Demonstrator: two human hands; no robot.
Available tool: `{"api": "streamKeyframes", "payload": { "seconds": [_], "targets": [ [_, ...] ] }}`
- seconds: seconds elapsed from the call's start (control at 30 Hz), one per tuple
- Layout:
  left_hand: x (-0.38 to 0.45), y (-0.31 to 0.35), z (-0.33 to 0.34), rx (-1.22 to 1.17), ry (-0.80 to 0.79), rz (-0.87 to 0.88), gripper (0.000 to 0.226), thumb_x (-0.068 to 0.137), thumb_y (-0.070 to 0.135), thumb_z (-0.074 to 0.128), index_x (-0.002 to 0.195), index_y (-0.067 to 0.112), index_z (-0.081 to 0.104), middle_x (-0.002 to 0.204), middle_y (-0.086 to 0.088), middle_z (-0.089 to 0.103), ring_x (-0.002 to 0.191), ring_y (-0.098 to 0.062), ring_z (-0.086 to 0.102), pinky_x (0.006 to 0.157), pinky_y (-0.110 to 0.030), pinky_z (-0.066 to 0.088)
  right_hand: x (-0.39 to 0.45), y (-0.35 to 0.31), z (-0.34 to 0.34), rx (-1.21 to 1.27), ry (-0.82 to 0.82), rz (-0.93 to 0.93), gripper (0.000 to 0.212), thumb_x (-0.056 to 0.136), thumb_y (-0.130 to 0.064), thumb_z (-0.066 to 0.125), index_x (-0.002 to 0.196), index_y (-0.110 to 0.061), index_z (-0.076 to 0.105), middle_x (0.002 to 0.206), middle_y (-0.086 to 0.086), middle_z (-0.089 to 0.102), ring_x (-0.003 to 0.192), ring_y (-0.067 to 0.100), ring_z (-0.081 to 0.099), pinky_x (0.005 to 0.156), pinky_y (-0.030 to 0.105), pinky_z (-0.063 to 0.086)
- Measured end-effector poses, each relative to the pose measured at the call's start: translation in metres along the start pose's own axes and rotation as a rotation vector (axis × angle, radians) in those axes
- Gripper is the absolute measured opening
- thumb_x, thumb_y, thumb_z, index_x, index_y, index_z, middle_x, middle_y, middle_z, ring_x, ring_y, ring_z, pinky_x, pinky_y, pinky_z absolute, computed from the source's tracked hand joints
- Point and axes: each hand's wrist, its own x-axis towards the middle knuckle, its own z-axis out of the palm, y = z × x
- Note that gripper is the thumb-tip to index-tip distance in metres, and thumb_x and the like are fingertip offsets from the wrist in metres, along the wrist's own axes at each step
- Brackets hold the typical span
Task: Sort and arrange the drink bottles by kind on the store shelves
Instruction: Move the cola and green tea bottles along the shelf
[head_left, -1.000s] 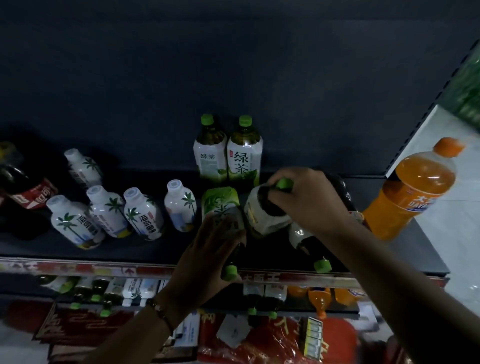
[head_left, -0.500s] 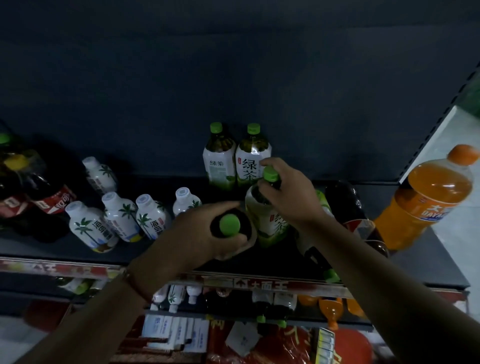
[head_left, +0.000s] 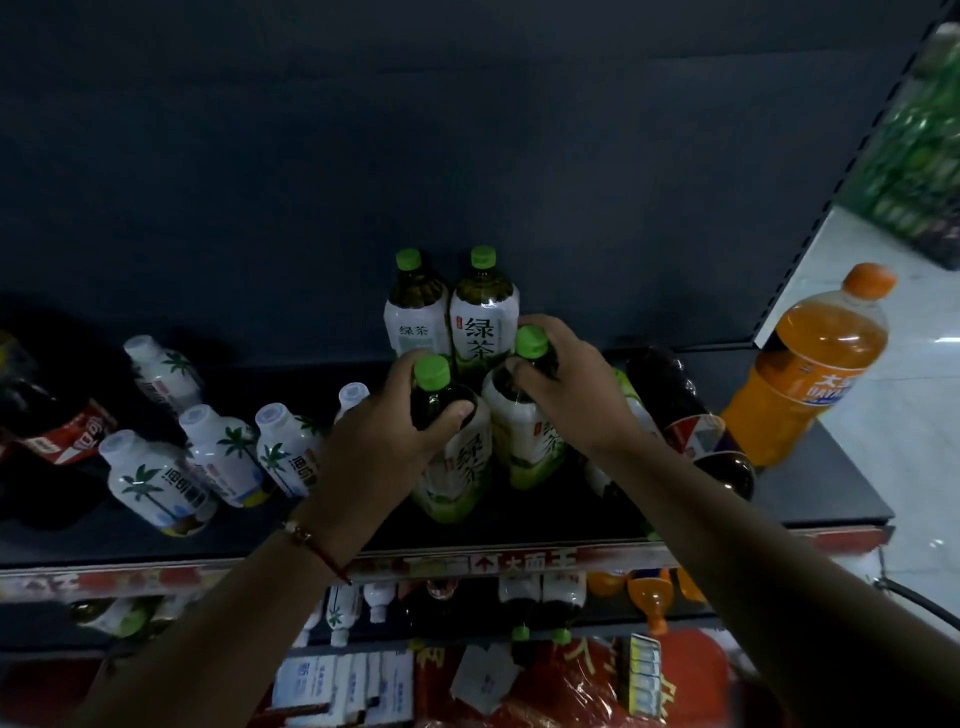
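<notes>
My left hand (head_left: 387, 434) grips the neck of an upright green tea bottle (head_left: 457, 467) with a green cap. My right hand (head_left: 576, 384) grips the neck of a second green tea bottle (head_left: 530, 441) standing right beside it. Both stand on the dark shelf (head_left: 810, 493), just in front of two more upright green tea bottles (head_left: 452, 306) at the back wall. Another green tea bottle (head_left: 631, 400) lies on its side under my right forearm, mostly hidden.
Several white coconut drink bottles (head_left: 218, 452) stand at the left, cola bottles (head_left: 57, 426) beyond them. A dark cola bottle (head_left: 691, 415) lies right of my hand and a large orange soda bottle (head_left: 810, 364) stands at the shelf's right end. The lower shelf (head_left: 467, 613) holds more bottles.
Both hands lifted green tea bottles from lying to upright and set them side by side in front of the back pair. The view shifted slightly.
</notes>
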Motion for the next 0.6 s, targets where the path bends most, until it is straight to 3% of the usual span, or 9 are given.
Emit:
{"api": "streamKeyframes", "payload": {
  "seconds": [0.1, 0.2, 0.27, 0.37, 0.5, 0.6],
  "targets": [
    [0.002, 0.001, -0.005, 0.097, 0.034, 0.046, 0.058, 0.085, 0.066, 0.057, 0.134, 0.037, 0.044, 0.104, 0.008, 0.069, 0.095, -0.017, 0.065, 0.075, -0.031, 0.051, -0.005, -0.009, 0.001, -0.026, 0.042, 0.046, 0.035, 0.086, -0.045, 0.057, 0.120, -0.034, 0.054, 0.090, -0.008, 0.070, 0.087, 0.013, 0.065, 0.073, 0.040, 0.057],
    [0.007, 0.007, -0.011, 0.213, 0.034, 0.061, 0.079, 0.085, 0.063, 0.061, 0.149, 0.033, 0.027, 0.126, -0.005, 0.062, 0.110, -0.029, 0.060, 0.081, -0.037, 0.049, -0.012, -0.018, -0.003, -0.052, 0.047, 0.094, 0.025, 0.089, -0.041, 0.061, 0.111, -0.029, 0.060, 0.098, -0.009, 0.068, 0.089, 0.010, 0.064, 0.077, 0.039, 0.056],
    [0.008, 0.012, -0.011, 0.298, 0.116, 0.190, 0.087, 0.083, 0.052, 0.069, 0.154, 0.026, 0.025, 0.136, -0.012, 0.052, 0.115, -0.035, 0.053, 0.087, -0.044, 0.046, -0.018, -0.019, -0.008, -0.113, 0.038, 0.119, 0.032, 0.087, -0.041, 0.062, 0.117, -0.029, 0.059, 0.110, -0.005, 0.063, 0.098, 0.014, 0.061, 0.085, 0.040, 0.054],
    [-0.001, 0.021, -0.004, 0.275, 0.219, 0.494, 0.070, 0.086, 0.036, 0.069, 0.149, 0.021, 0.041, 0.147, -0.014, 0.042, 0.132, -0.036, 0.040, 0.100, -0.052, 0.037, -0.042, -0.011, -0.018, -0.233, 0.001, 0.120, 0.049, 0.089, -0.034, 0.065, 0.135, -0.026, 0.050, 0.132, -0.001, 0.053, 0.112, 0.017, 0.056, 0.090, 0.039, 0.052],
    [-0.044, 0.041, 0.026, 0.184, 0.029, 0.726, 0.066, 0.088, 0.036, 0.065, 0.148, 0.023, 0.041, 0.153, -0.012, 0.039, 0.142, -0.030, 0.031, 0.114, -0.044, 0.027, -0.104, 0.016, -0.038, -0.447, 0.051, 0.129, 0.061, 0.086, -0.037, 0.059, 0.143, -0.024, 0.041, 0.149, 0.000, 0.040, 0.129, 0.023, 0.045, 0.099, 0.046, 0.048],
    [-0.055, 0.050, 0.073, 0.277, -0.098, 0.806, 0.075, 0.084, 0.041, 0.070, 0.149, 0.024, 0.037, 0.153, -0.017, 0.039, 0.141, -0.035, 0.036, 0.113, -0.050, 0.034, -0.139, 0.053, -0.057, -0.553, 0.143, 0.201, 0.067, 0.087, -0.040, 0.060, 0.146, -0.023, 0.035, 0.151, 0.007, 0.036, 0.132, 0.031, 0.041, 0.100, 0.052, 0.045]
  ]
}}
